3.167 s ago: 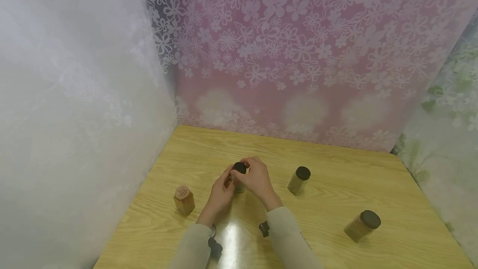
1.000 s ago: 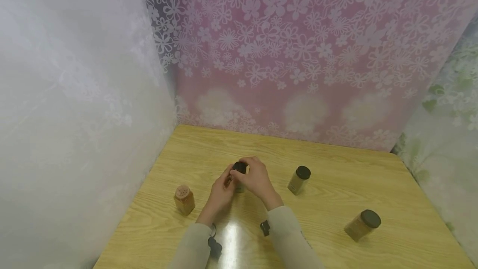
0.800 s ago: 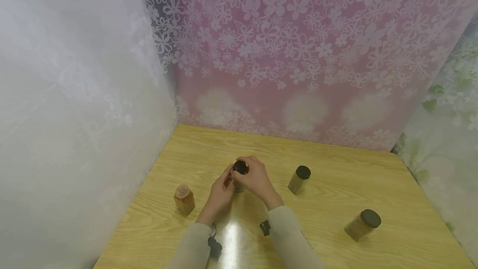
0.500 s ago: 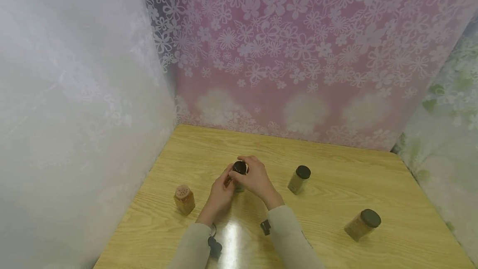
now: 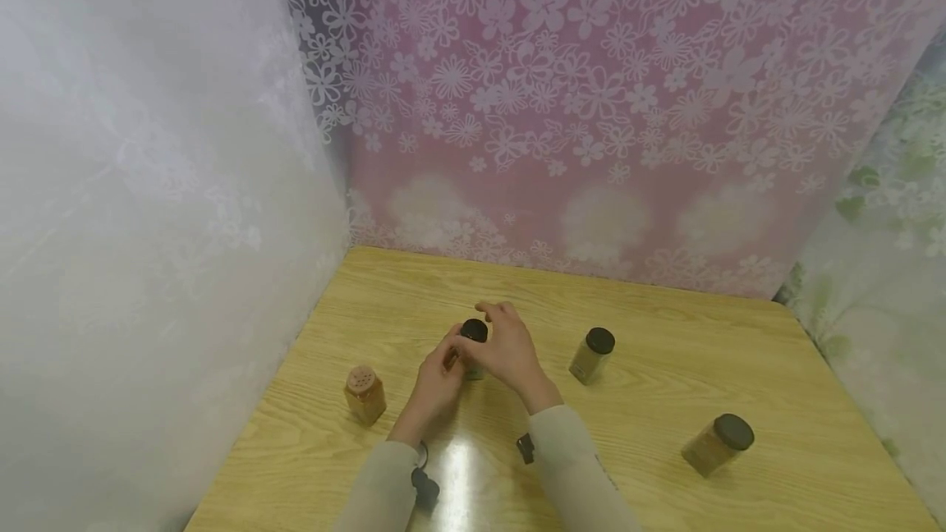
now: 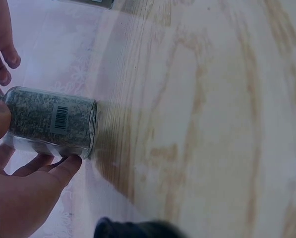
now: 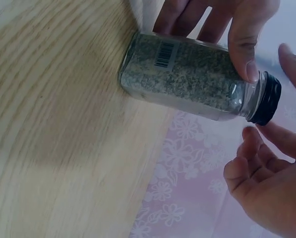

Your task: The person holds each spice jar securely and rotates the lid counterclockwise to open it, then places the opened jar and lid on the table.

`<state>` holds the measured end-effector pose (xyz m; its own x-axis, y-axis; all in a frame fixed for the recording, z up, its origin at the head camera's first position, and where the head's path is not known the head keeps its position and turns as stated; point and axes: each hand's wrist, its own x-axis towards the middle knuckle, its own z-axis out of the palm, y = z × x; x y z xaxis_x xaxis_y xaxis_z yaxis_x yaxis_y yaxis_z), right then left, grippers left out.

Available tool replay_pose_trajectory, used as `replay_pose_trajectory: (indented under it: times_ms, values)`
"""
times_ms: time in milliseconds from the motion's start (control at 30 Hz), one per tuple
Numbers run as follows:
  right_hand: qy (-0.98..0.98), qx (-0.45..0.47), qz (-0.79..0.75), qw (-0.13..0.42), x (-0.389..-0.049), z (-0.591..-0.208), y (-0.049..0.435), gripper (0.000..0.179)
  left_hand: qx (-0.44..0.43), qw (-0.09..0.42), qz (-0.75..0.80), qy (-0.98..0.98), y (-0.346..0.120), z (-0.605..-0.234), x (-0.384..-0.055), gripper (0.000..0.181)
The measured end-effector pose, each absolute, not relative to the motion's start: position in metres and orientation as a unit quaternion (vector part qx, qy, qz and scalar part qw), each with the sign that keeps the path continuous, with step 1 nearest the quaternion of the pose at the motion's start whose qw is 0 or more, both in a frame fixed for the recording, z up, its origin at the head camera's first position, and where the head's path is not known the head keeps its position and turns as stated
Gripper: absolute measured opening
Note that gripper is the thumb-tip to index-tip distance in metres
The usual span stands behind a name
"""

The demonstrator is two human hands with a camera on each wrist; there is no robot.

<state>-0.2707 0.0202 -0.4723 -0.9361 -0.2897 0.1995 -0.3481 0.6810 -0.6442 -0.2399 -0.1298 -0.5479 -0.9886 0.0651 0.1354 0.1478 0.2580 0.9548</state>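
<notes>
A clear glass spice jar (image 7: 187, 74) filled with grey-green flakes stands on the table, a barcode label on its side and a black cap (image 7: 266, 99) on its neck. My left hand (image 5: 436, 384) grips the jar's body, its thumb along one face near the neck and its fingers on the others. Around the cap, the fingers of my right hand (image 5: 510, 351) are spread. In the right wrist view its thumb is apart from the cap, while the index fingertip is right at the cap's rim. The left palm hides part of the jar in the head view.
To the left stands a jar (image 5: 365, 399) of orange-brown spice with a holed shaker top. Two black-capped jars are on the right: a greenish one (image 5: 590, 361) and, nearer, a brown one (image 5: 711, 451). A pink floral backdrop (image 5: 554, 146) rises behind the wooden table (image 5: 650, 335).
The right hand's fingers were curled around the cap and shifted about its rim; now they have lifted and spread away from it. The left hand and the jar have stayed in place.
</notes>
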Motion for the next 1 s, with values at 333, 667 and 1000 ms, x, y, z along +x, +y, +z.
replay_pose_trajectory:
  times_ms: [333,667,1000]
  values:
    - [-0.897,0.2,0.394,0.021,-0.268,-0.469,0.022,0.04,-0.062,0.028,-0.6,-0.797,-0.128,-0.548,-0.238,0.058]
    - [-0.888,0.198,0.414,0.023,-0.266,-0.468,0.026,0.037,-0.053,0.025,-0.604,-0.795,-0.128,-0.546,-0.238,0.057]
    - [-0.887,0.187,0.421,0.025,-0.262,-0.468,0.03,0.039,-0.071,0.038,-0.591,-0.803,-0.13,-0.547,-0.239,0.056]
